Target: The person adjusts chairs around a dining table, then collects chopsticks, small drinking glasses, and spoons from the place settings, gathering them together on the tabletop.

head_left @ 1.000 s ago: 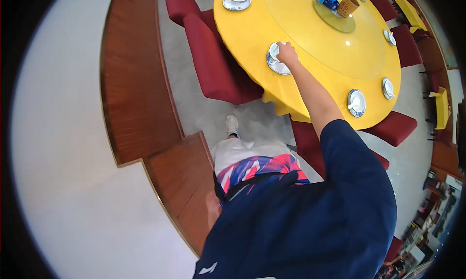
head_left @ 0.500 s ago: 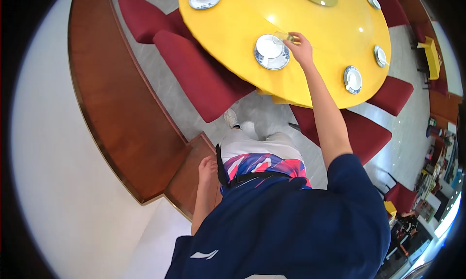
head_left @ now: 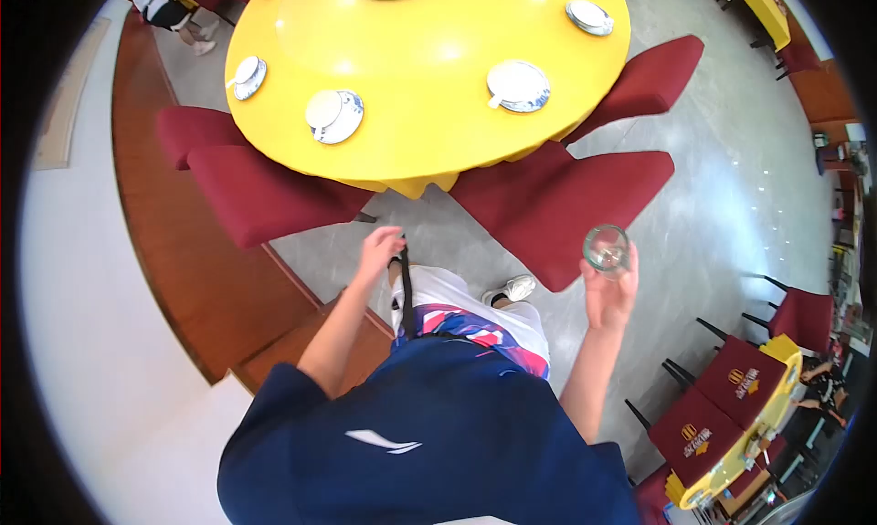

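My right hand (head_left: 614,292) grips a small clear drinking glass (head_left: 604,242), fingers wrapped around its side and the round rim facing up toward me. It is held out to my right, beside a dark red chair (head_left: 571,205). My left hand (head_left: 381,249) is in front of my waist, fingers loosely curled and apart. A black strap (head_left: 407,288) runs from my waist up to its fingertips; whether they touch cannot be made out. Ahead stands a round table with a yellow cloth (head_left: 411,96). On it are place settings, including a bowl on a plate (head_left: 334,117) and another plate setting (head_left: 518,86).
Dark red chairs (head_left: 265,192) surround the table. A brown wooden ledge (head_left: 183,242) curves along the white wall on my left. Another person (head_left: 169,9) is at the far upper left. At lower right, more red chairs (head_left: 722,406) stand by a yellow-covered table.
My right hand has drawn back from the table with the glass and moved right. My body has turned and stepped along the table. My left hand has risen forward.
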The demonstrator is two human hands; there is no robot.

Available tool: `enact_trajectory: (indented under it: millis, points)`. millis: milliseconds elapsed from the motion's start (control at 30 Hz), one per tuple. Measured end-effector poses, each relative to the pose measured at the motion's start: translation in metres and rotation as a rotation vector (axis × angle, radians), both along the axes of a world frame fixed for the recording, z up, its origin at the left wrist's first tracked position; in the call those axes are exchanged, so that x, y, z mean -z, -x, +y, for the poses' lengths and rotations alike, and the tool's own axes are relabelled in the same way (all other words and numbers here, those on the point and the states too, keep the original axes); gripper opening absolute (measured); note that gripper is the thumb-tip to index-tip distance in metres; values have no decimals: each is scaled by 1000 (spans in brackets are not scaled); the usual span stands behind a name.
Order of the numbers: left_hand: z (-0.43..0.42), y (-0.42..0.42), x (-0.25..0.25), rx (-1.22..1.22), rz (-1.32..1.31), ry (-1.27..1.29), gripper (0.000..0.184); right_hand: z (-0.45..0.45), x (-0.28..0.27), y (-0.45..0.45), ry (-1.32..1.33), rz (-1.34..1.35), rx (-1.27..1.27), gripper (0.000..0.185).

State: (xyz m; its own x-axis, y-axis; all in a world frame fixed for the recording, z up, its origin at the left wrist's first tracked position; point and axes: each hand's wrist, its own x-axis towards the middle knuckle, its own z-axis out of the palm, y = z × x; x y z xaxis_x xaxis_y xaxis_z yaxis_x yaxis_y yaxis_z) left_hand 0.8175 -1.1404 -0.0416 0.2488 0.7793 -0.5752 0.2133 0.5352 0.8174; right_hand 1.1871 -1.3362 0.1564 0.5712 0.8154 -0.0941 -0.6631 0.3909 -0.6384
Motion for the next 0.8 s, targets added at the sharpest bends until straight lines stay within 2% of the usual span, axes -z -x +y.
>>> enact_trajectory:
  millis: [100,133,200,233,333,367,433,467,500,600,633,700,767,800]
  points:
    - [-48,-139,-22,-182,-70,133,23,-95,-9,-75,100,26,34,57]
    - [-57,-169,-29,-174,-79,116,23,-124,-11,-97,79,47,35,60]
    - [-66,-232,-39,-62,79,22,22,-174,-13,-132,38,68,99,62]
    - [-66,-258,-47,-61,66,-11,22,-192,-9,-149,15,108,156,65]
    - [-67,-313,-51,210,218,21,16,-233,17,-196,-64,210,278,67]
    - [-74,-334,-56,169,243,-9,17,-243,22,-211,-87,209,275,67]
    - [-88,-371,-59,310,540,-674,17,-250,28,-243,-147,268,316,68]
    - [-90,-393,-61,273,471,-730,16,-252,33,-259,-168,249,309,68]
    - [-87,-412,-66,270,513,-782,15,-253,38,-275,-113,260,329,67]
    - [-70,-466,-67,39,480,-769,14,-243,63,-325,-57,386,319,67]
    - [-62,-485,-62,-5,466,-737,15,-236,71,-345,-68,381,233,65]
    - [-48,-526,-65,-78,502,-833,14,-210,77,-383,-97,355,125,63]
    - [-26,-570,-55,-170,461,-816,13,-189,65,-431,-53,350,-51,58]
    - [-17,-600,-70,-186,503,-930,13,-175,53,-459,-56,347,-70,58]
